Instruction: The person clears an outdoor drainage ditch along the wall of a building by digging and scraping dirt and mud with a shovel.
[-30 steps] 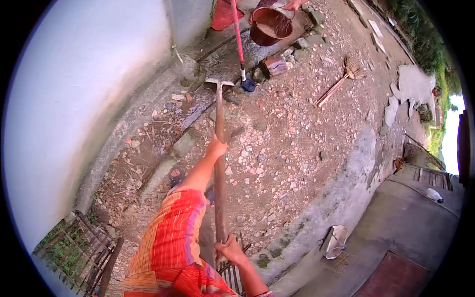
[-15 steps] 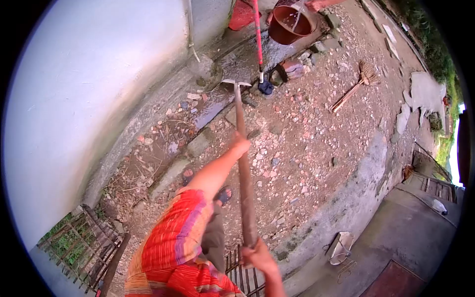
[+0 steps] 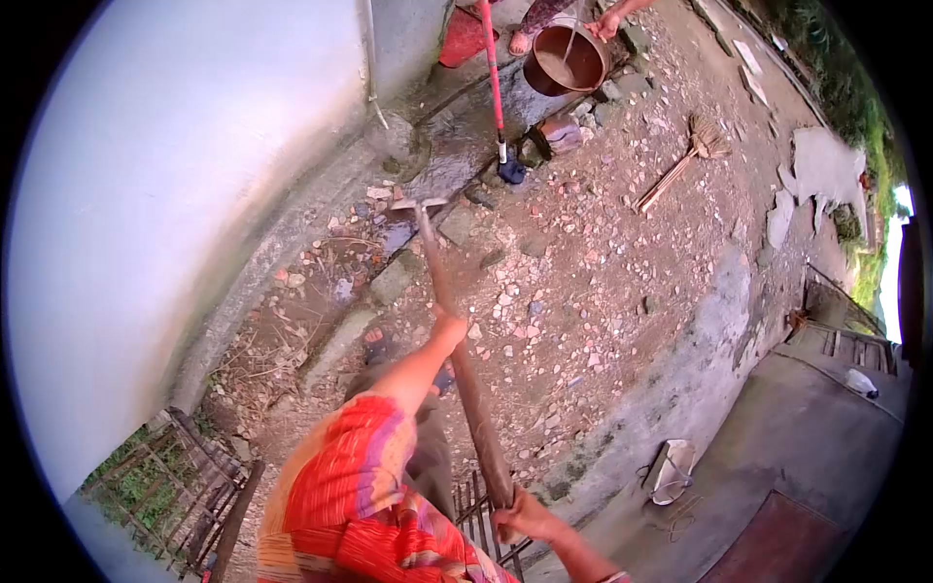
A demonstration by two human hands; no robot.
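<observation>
My left hand (image 3: 449,328) is wrapped round the middle of a long wooden handle (image 3: 470,394). Near the handle's lower end, my right hand (image 3: 525,515) grips the same wood. The tool's metal head (image 3: 420,204) lies over the wet gutter (image 3: 397,233), beside small stones near the wall. Just beyond it stands a pink pole (image 3: 494,78) with a dark lower end. At the top, another person's hand (image 3: 606,23) is at a brown bucket (image 3: 566,60) with liquid in it.
A red container (image 3: 465,37) stands by the white wall (image 3: 214,175). Flat stones (image 3: 335,345) edge the gutter. On the gravel to the right lies a straw broom (image 3: 685,160). Wooden bars (image 3: 160,486) are at lower left, and a pale basin (image 3: 671,471) is at lower right.
The tool's head has come back towards me along the gutter, and both my hands have drawn lower with the handle. The other person's bucket has tilted and shifted, and that person's foot now shows.
</observation>
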